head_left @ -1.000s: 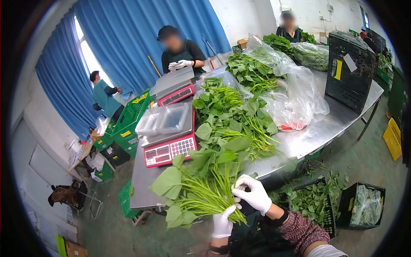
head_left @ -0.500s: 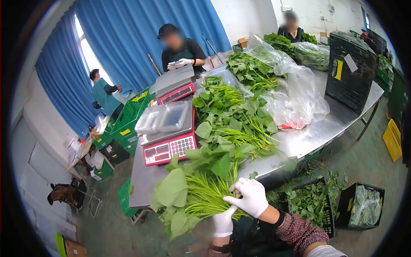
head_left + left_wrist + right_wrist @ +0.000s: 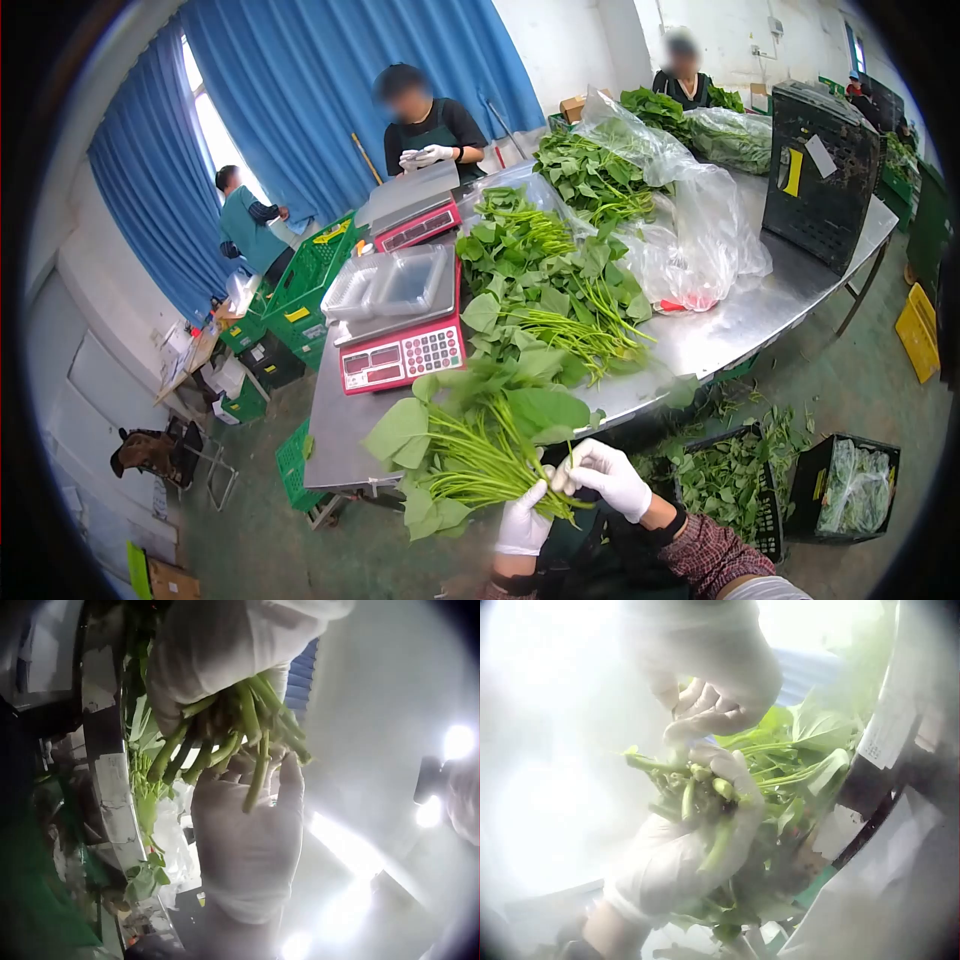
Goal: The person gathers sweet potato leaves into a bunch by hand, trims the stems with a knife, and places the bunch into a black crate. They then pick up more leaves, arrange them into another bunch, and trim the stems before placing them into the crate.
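Observation:
My gloved left hand [image 3: 524,522] grips a thick bunch of leafy green stems [image 3: 475,450] near the cut ends, in front of the table edge. The broad leaves fan out up and to the left. My gloved right hand [image 3: 612,480] is just right of the bunch, thumb and fingertips pinching a thin stem beside it. In the left wrist view the cut stem ends [image 3: 251,712] poke out below the left hand [image 3: 225,652], with the right hand [image 3: 247,847] close under them. The right wrist view is hazy, with the right hand [image 3: 720,660] over the bunch.
On the metal table [image 3: 700,340] lie heaps of greens [image 3: 555,290], a clear plastic bag [image 3: 690,230] and a black crate [image 3: 822,175]. Plastic trays [image 3: 390,280] sit on a red scale [image 3: 405,355]. A crate of leaves [image 3: 725,480] stands on the floor; a person [image 3: 430,125] works opposite.
The right hand first closed in against the bunch near the left hand, then drew back slightly to the right with a thin stem. The bunch's leaves have shifted; the left hand keeps its hold.

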The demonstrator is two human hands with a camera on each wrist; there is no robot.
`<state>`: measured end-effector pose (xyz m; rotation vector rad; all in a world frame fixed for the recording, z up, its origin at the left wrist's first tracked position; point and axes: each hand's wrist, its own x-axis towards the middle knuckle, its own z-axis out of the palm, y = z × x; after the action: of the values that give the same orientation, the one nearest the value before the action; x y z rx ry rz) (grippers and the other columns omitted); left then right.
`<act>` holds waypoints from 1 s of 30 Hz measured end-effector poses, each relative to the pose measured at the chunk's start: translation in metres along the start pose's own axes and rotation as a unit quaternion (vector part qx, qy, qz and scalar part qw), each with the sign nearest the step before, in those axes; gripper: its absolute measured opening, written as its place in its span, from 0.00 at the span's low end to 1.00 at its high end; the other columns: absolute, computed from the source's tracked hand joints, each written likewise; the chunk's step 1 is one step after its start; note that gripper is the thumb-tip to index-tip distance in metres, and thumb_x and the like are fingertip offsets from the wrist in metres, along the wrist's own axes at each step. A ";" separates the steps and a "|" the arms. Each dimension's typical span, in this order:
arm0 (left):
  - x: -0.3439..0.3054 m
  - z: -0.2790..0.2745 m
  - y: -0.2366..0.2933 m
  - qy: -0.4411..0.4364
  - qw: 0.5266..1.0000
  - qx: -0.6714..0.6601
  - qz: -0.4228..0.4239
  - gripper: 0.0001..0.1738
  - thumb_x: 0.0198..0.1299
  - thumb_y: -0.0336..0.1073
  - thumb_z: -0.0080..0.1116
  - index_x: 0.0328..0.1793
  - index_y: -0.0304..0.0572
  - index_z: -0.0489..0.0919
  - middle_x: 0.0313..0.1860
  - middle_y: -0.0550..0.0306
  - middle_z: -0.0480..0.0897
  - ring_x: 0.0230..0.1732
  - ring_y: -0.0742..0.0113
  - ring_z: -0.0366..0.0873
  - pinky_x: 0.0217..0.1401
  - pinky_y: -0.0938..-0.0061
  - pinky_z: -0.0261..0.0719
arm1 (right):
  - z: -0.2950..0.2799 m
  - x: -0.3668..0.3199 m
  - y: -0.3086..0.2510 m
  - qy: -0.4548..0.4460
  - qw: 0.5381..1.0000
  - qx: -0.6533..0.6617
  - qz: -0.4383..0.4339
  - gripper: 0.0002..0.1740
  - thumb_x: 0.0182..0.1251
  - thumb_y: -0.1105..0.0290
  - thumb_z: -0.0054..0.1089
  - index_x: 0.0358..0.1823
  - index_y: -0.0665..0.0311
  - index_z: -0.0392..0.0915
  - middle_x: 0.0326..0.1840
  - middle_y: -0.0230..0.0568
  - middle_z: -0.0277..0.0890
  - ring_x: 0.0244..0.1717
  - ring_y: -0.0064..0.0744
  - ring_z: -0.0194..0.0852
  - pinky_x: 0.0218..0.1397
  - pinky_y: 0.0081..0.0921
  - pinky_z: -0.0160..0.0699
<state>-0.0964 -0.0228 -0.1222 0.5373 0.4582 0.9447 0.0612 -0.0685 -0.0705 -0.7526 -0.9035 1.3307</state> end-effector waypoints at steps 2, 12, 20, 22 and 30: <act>0.007 -0.010 -0.005 -0.086 0.989 -0.120 -0.019 0.20 0.58 0.25 0.53 0.58 0.34 0.69 0.47 0.49 0.77 0.45 0.59 0.76 0.53 0.65 0.75 | -0.004 -0.012 0.000 -0.024 1.000 0.013 0.008 0.03 0.67 0.74 0.52 0.38 0.64 0.68 0.36 0.43 0.77 0.36 0.27 0.74 0.44 0.24 0.74; 0.001 0.059 0.050 0.075 0.967 0.046 0.240 0.22 0.59 0.23 0.52 0.60 0.38 0.66 0.35 0.58 0.72 0.36 0.69 0.70 0.47 0.71 0.73 | -0.098 -0.115 -0.097 0.107 0.967 -0.224 0.055 0.06 0.62 0.71 0.60 0.35 0.65 0.75 0.30 0.35 0.77 0.32 0.27 0.75 0.39 0.23 0.75; 0.020 0.022 0.045 0.008 0.993 -0.047 0.109 0.24 0.51 0.20 0.53 0.57 0.40 0.69 0.37 0.58 0.74 0.38 0.64 0.75 0.47 0.67 0.76 | -0.145 -0.035 -0.122 0.189 0.650 -0.730 -0.096 0.11 0.55 0.60 0.61 0.35 0.57 0.82 0.32 0.42 0.79 0.35 0.41 0.78 0.38 0.32 0.76; 0.020 0.024 0.038 0.012 0.993 -0.014 0.119 0.24 0.51 0.20 0.51 0.57 0.39 0.69 0.40 0.53 0.76 0.36 0.64 0.76 0.45 0.65 0.77 | -0.154 0.028 -0.107 0.170 0.630 -0.702 -0.285 0.10 0.54 0.61 0.60 0.33 0.58 0.81 0.28 0.43 0.78 0.31 0.45 0.77 0.35 0.36 0.75; 0.012 0.013 0.052 0.072 0.987 0.027 0.142 0.25 0.52 0.21 0.55 0.59 0.38 0.69 0.37 0.52 0.77 0.36 0.62 0.76 0.44 0.65 0.77 | -0.156 0.113 -0.084 0.155 0.569 -0.807 -0.037 0.14 0.54 0.57 0.59 0.23 0.60 0.82 0.25 0.43 0.80 0.29 0.45 0.79 0.33 0.39 0.76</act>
<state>-0.1153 0.0094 -0.0815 0.5965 0.5479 1.2524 0.2395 0.0419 -0.0576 -2.1854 -1.7214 -0.1749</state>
